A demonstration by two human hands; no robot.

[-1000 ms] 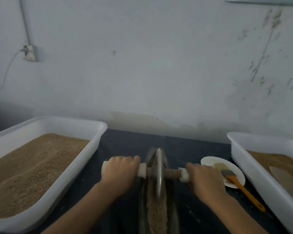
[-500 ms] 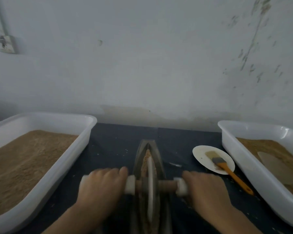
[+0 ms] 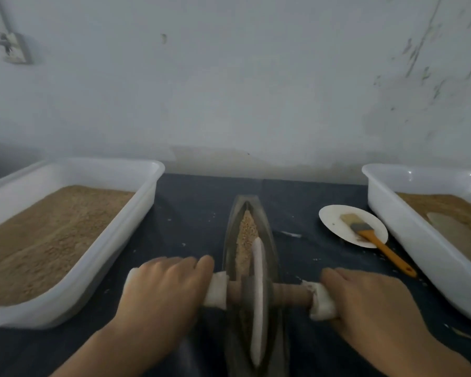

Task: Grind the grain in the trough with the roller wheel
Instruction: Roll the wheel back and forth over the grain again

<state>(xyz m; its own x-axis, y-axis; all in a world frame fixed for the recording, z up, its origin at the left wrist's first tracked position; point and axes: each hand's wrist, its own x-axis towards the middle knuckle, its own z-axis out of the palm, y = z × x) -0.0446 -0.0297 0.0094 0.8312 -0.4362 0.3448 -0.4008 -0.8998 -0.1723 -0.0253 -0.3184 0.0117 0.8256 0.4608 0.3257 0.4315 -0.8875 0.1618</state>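
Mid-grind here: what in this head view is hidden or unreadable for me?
- Near end of the trough: cut off by the bottom edge.
- Grain under the roller wheel: hidden by the wheel, blurred.
- Handle ends: covered by the left hand and right hand.
- Right tub: cut off by the right edge.
- Wall socket: blurred.

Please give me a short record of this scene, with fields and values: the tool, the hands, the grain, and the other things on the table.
tool: roller wheel standing on edge in the trough
left hand: grips the white-wrapped left handle end
right hand: grips the white-wrapped right handle end
grain: lies in the trough, visible beyond the wheel
left tub: white, holds brown grain
right tub: white, holds brown grain
brush: orange handle, bristles resting on a white plate
surface: dark table
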